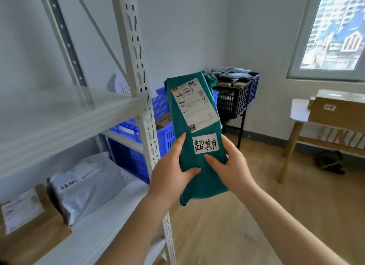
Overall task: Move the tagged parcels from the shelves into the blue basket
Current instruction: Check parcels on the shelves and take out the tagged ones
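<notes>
I hold a teal parcel bag [182, 114] upright in front of me, to the right of the shelf post. It carries a white shipping label and a white handwritten tag [205, 143]. My left hand [171, 172] grips its lower left edge, thumb across the front. My right hand [232, 167] grips its lower right edge, thumb under the tag. Behind the parcel stands the blue basket [162, 134], partly hidden by the post and the parcel, with something brown inside.
White metal shelving [65, 114] fills the left; its lower shelf holds a silver-grey bag [87, 185] and a cardboard box [29, 223]. A dark crate [235, 98] on a black stand sits in the corner. A wooden table with a box [337, 110] stands at right.
</notes>
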